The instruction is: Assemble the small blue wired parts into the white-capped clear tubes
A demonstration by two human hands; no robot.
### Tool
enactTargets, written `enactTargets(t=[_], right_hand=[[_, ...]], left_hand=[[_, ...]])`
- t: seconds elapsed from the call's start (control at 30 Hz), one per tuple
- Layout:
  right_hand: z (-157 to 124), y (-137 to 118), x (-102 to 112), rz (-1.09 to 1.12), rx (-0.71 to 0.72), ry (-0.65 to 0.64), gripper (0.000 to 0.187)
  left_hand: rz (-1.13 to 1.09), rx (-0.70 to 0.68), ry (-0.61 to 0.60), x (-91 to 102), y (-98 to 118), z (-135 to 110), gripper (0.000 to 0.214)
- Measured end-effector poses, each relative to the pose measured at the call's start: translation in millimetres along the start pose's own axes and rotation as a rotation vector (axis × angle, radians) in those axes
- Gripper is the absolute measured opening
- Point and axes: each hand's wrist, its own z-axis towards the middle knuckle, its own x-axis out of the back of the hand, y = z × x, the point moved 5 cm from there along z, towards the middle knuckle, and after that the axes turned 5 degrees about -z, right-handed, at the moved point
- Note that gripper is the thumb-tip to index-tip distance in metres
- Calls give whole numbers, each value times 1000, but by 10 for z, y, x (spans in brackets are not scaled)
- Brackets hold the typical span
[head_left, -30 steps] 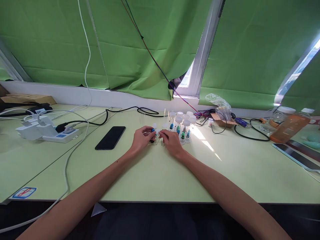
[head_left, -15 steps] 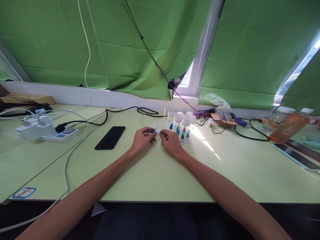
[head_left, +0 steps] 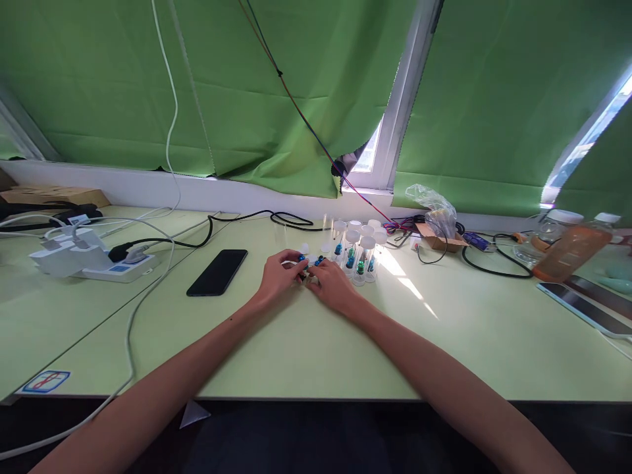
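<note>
My left hand [head_left: 277, 276] and my right hand [head_left: 332, 286] meet fingertip to fingertip on the pale green table [head_left: 306, 342]. Both are closed in a pinch around small blue pieces [head_left: 310, 263] that I cannot make out in detail. Just beyond the right hand stands a cluster of clear tubes with white caps [head_left: 359, 249], several holding blue or green bits. Loose white caps [head_left: 305, 248] lie behind my fingers.
A black phone [head_left: 218, 271] lies left of my hands. A white power strip [head_left: 89, 262] with cables sits far left. At right are a plastic bag on a small box [head_left: 435, 224], black cables [head_left: 486, 263], an orange bottle [head_left: 570, 253] and a tablet [head_left: 585, 308].
My right hand has slid a little left and closer to the left hand, so the fingertips now touch. The left hand has barely moved.
</note>
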Motion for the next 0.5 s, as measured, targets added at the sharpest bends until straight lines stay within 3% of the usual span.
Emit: enactTargets(t=[0.23,0.5], right_hand=[[18,-56,28,-96,21,-54,23],[30,-30,1,-115,35,10,19]], left_hand=[[-7,18,13,-7,42,-17,46],[-30,20,13,-15,70,-34,46]])
